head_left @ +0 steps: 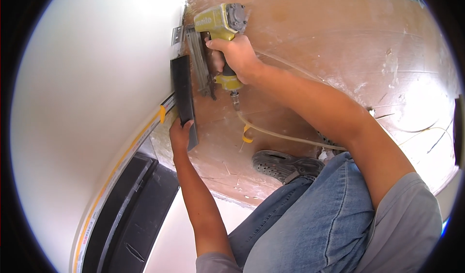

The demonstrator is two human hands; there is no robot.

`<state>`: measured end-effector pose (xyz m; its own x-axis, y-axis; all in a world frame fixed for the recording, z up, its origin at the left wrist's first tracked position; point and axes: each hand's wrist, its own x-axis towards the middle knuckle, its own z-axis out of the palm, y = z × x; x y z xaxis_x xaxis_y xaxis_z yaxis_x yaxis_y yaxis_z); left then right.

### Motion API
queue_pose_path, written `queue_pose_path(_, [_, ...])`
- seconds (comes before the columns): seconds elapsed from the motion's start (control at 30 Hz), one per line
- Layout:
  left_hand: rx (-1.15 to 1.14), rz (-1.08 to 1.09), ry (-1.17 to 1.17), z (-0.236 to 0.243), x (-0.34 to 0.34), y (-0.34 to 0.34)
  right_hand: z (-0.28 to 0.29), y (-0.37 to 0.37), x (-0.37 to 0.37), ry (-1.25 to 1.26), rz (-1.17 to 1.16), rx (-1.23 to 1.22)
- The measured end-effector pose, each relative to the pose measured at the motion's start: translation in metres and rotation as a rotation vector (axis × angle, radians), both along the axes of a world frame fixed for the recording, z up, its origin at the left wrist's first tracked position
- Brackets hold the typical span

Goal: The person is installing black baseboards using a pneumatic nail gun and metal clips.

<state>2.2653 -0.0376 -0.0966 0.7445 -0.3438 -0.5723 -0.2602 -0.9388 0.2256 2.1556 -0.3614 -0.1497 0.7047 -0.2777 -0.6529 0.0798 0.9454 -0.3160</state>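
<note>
My right hand (pixel 232 57) is wrapped round the grip of a yellow-green air nail gun (pixel 215 23). The gun's long grey magazine runs along the hand's left side, and its nose lies close to the wall. From the bottom of its grip a pale air hose (pixel 271 131) leads away to the right. My left hand (pixel 180 136) grips the near end of a short black skirting board piece (pixel 182 86), thumb on its face. That piece stands along the foot of the white wall. Its far end lies just short of a small metal bracket (pixel 178 35).
Brown, dusty flooring (pixel 310 45) spreads to the right. A yellow tape roll (pixel 247 133) lies by the hose. My shoe (pixel 286 165) rests nearby. Black panels (pixel 140 210) and a strip with yellow tape (pixel 109 178) run along the wall at lower left.
</note>
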Motion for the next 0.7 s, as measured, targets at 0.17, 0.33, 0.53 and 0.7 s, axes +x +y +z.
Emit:
queue_pose_path(0.17, [0.264, -0.116, -0.173, 0.001, -0.007, -0.03, -0.003, 0.0, 0.001, 0.013, 0.009, -0.017])
queue_pose_path(0.33, [-0.067, -0.231, -0.697, -0.002, -0.026, -0.115, -0.004, 0.001, 0.001, 0.005, 0.019, -0.028])
queue_pose_path(0.53, [-0.408, -0.428, -0.777, -0.018, -0.007, -0.206, -0.003, 0.001, -0.002, -0.017, 0.02, 0.002])
queue_pose_path(0.7, [-0.383, -0.509, -0.71, -0.029, -0.003, -0.211, -0.002, -0.002, -0.007, -0.035, 0.024, 0.02])
